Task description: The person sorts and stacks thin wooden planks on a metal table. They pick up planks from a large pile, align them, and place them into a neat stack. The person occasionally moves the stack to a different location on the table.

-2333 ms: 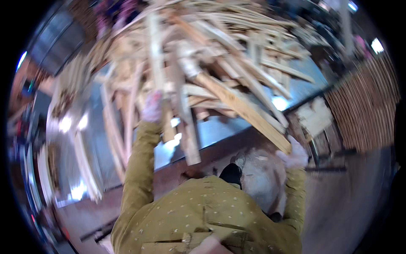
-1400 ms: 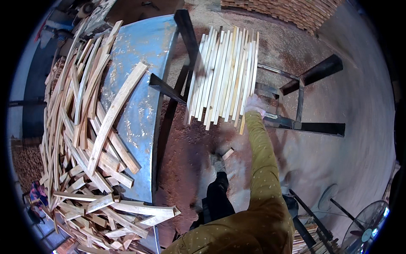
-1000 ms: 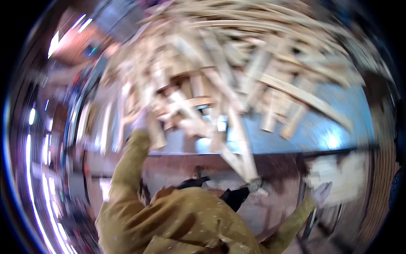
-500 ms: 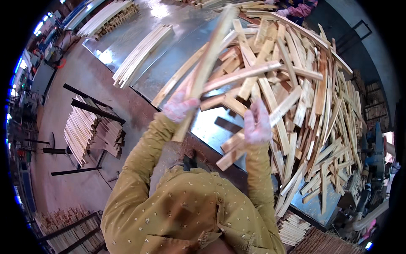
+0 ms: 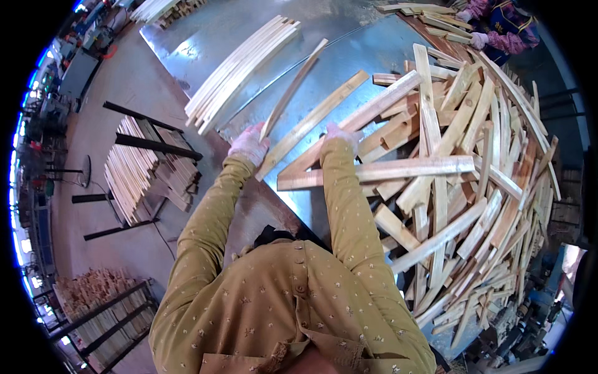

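Note:
My left hand (image 5: 249, 144), in a pale glove, is closed around the near end of a narrow wooden strip (image 5: 294, 88) at the edge of the metal table (image 5: 336, 59). That strip slants away to the right, beside a row of aligned pale strips (image 5: 244, 73). My gloved right hand (image 5: 342, 134) seems closed over a wider wooden strip (image 5: 389, 98) at the left side of the heap; its fingers are partly hidden. A loose strip (image 5: 317, 121) lies between my hands. Another strip (image 5: 411, 168) crosses in front of my right wrist.
A large jumbled heap of wooden strips (image 5: 470, 181) covers the table's right side. At the far right a co-worker's gloved hand (image 5: 478, 40) is near more strips (image 5: 445, 25). On the left stand a black rack (image 5: 159, 149) with stacked strips and another loaded rack (image 5: 112, 324).
The blurred strip raised in my left hand is gone from there; a narrow strip now lies at that hand. My right hand has shifted left and forward from open fingers. The view has turned.

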A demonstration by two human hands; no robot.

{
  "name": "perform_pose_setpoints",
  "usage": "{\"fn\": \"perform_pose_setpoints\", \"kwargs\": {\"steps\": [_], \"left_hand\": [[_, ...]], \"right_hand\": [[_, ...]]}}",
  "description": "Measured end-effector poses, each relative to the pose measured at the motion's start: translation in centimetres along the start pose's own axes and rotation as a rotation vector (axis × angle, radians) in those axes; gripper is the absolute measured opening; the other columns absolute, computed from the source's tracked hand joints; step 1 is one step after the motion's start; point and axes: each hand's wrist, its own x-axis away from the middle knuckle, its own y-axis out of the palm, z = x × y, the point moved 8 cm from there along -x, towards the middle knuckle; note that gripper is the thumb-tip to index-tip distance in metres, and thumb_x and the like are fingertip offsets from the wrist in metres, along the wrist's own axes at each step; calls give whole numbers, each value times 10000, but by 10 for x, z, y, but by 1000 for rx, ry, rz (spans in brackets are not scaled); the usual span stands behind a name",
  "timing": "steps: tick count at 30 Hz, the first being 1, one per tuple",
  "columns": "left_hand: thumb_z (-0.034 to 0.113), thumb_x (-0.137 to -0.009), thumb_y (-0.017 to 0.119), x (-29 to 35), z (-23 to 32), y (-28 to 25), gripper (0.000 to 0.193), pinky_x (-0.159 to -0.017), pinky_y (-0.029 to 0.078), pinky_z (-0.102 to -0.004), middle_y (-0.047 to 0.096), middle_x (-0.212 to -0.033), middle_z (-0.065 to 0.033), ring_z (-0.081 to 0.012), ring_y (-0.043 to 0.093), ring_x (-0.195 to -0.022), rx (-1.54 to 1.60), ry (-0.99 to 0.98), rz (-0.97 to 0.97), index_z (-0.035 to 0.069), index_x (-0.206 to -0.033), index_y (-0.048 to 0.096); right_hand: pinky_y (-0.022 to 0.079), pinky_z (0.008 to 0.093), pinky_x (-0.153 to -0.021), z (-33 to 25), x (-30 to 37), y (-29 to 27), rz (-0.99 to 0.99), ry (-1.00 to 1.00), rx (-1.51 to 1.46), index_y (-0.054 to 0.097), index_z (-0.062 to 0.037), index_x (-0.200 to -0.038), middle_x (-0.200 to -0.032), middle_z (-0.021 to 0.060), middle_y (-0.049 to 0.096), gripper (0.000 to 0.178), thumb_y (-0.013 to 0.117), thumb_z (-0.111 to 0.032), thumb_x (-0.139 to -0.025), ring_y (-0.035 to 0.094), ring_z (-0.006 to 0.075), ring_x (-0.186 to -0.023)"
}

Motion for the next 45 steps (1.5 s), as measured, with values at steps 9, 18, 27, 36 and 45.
{"fn": "perform_pose_setpoints", "kwargs": {"steps": [9, 18, 27, 36, 45], "left_hand": [[251, -850, 717, -14, -2, 10, 507, -902, 480, -330, 651, -1101, -133, -224, 606, -1005, 944, -6, -143, -12, -1254, 559], [426, -898, 594, -73, -23, -37, 521, -938, 459, -447, 634, -1117, -261, -403, 601, -1073, 186, 55, -203, 16, -1221, 593], [440, -853, 663, -77, -30, 23, 742, -1091, 385, -436, 458, -1396, -310, -415, 443, -1318, -90, 195, -504, -68, -1349, 447], [318, -855, 710, -59, 5, -27, 754, -1092, 376, -435, 427, -1384, -252, -344, 437, -1301, 355, 585, -37, -18, -1431, 359], [302, -916, 654, -6, 84, 48, 465, -678, 521, -308, 650, -867, -92, -184, 616, -717, 961, 29, -1167, -52, -1207, 576]], "right_hand": [[355, 428, -1122, -78, 75, 7, 251, -972, 170, 137, 5, -1533, -1466, 256, 405, 1045, 755, -358, -773, 433, 405, -1332], [458, 538, -959, -33, 1, 145, 634, -781, 165, 393, 60, -1393, -1270, 267, 534, 659, 603, -155, -807, 572, 447, -1083], [275, 440, -1173, -71, 81, 90, 682, -711, 451, 322, -5, -1484, -1526, 225, 332, 740, 682, -254, -887, 334, 404, -1402], [516, 285, -751, -24, 11, 60, 114, -390, -918, 388, -82, -1436, -1055, 95, 610, 646, 692, -174, -873, 589, 164, -905], [353, 444, -1115, 36, 75, -77, 1119, -134, 349, 227, 22, -1511, -1451, 270, 415, 1098, 822, -412, -697, 423, 380, -1339]]}}
